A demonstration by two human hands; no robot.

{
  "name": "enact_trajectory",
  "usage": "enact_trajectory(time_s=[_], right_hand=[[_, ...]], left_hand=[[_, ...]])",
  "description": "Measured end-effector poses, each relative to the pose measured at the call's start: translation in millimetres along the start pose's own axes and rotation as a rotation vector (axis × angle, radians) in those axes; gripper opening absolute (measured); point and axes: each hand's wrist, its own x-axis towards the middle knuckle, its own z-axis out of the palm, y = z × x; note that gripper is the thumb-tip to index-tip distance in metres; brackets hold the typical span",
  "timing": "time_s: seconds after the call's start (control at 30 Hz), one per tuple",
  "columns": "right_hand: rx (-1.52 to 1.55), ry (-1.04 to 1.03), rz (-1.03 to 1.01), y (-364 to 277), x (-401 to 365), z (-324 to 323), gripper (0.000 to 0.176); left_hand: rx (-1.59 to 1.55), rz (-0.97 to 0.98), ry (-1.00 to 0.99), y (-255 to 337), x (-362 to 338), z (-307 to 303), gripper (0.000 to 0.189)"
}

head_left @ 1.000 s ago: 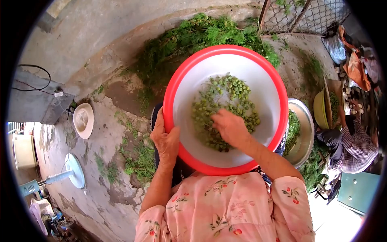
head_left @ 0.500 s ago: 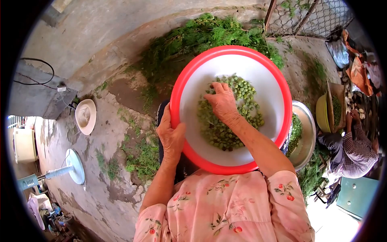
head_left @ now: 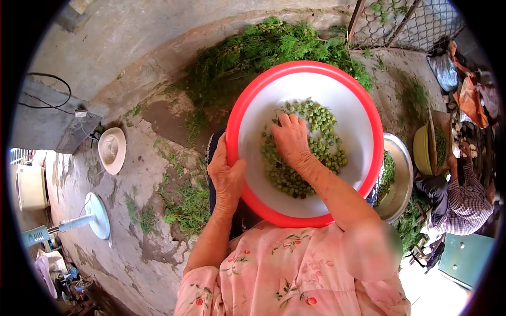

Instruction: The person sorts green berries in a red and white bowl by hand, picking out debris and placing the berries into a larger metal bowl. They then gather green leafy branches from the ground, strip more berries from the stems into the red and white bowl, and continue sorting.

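A large basin [head_left: 305, 67] with a red rim and white inside rests at my lap, tilted a little. Small green seed cones [head_left: 325, 150] with bits of leaf lie heaped on its bottom. My left hand [head_left: 226, 176] is closed round the left side of the rim, thumb on top. Inside the basin, my right hand [head_left: 291, 141] reaches down to the upper left part of the heap. Its fingers are curled among the cones, and their tips are hidden, so what they pinch does not show.
A metal bowl [head_left: 405, 181] of greenery stands right of the basin. Cut conifer branches [head_left: 284, 45] lie ahead by the wall. A hat [head_left: 112, 151] and a fan [head_left: 97, 216] are at left. At far right another person [head_left: 466, 205] sits beside a yellow-green basin [head_left: 421, 147].
My right hand has shifted slightly down and right within the basin, its fingers curling more. My left hand keeps the rim. The other person's hands at far right have moved.
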Motion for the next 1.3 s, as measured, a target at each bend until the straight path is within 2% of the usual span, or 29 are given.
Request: enact_trajectory(time_s=[0.1,0.17,0.27,0.37,0.4,0.43,0.5,0.53,0.57,0.6,0.67,0.7,0.77,0.83,1.0,1.1,1.3], right_hand=[[0.046,0.028,0.007,1.0,-3.3,2.3,0.010],[0.100,0.085,-0.005,3.5,-5.0,3.8,0.011],[0.303,0.238,0.172,3.9,-2.8,-2.8,0.013],[0.666,0.372,0.209,-21.6,13.3,-27.4,0.015],[0.671,0.380,0.144,-34.8,18.9,-37.2,0.019],[0.675,0.388,0.080,-50.6,23.7,-43.8,0.024],[0.894,0.442,-0.134,-83.9,32.7,-42.0,0.024],[0.801,0.427,-0.223,-99.0,36.2,-44.9,0.026],[0.708,0.409,-0.310,-106.7,36.8,-47.6,0.028],[0.758,0.379,-0.268,-104.6,34.0,-46.9,0.028],[0.860,0.314,-0.194,-99.3,29.1,-44.2,0.028],[0.872,0.384,-0.153,-84.9,26.9,-47.8,0.027],[0.791,0.230,0.012,-46.1,13.4,-49.5,0.026],[0.682,0.233,0.103,-7.6,0.0,-48.8,0.018],[0.329,-0.072,0.356,55.8,-43.1,-70.0,0.021],[0.148,-0.172,0.356,56.6,-60.7,-66.9,0.023],[0.137,-0.239,0.390,58.7,-67.1,-50.1,0.021]], left_hand=[[-0.032,-0.061,-0.007,1.8,-0.5,0.4,0.057],[0.000,-0.015,0.003,-2.9,-0.7,0.5,0.056],[0.008,0.008,0.017,-6.4,-0.6,0.0,0.056],[-0.008,-0.013,0.004,-3.9,-0.5,-0.2,0.059],[-0.015,-0.022,-0.007,-3.1,-0.1,0.3,0.061],[0.008,0.037,0.033,-7.6,-0.1,2.3,0.050],[0.053,0.103,-0.060,-22.8,-0.1,-10.6,0.046],[0.076,0.136,-0.104,-32.7,-3.6,-13.1,0.044],[-0.150,0.061,-0.052,-38.6,-9.2,-7.4,0.043],[-0.380,-0.001,0.016,-33.8,-12.3,-0.8,0.042],[-0.077,0.074,-0.055,-17.5,-6.4,-6.7,0.043],[0.024,0.108,0.044,-22.3,-2.1,-1.2,0.048],[-0.060,0.041,-0.003,-9.6,-2.1,-3.4,0.052],[-0.114,-0.007,-0.001,-2.3,-1.7,-2.9,0.058],[-0.037,0.005,0.006,2.3,-0.8,-2.4,0.055],[-0.083,-0.036,-0.021,10.5,-1.4,-1.5,0.055],[-0.028,-0.010,-0.009,8.2,-1.9,-0.4,0.054]])
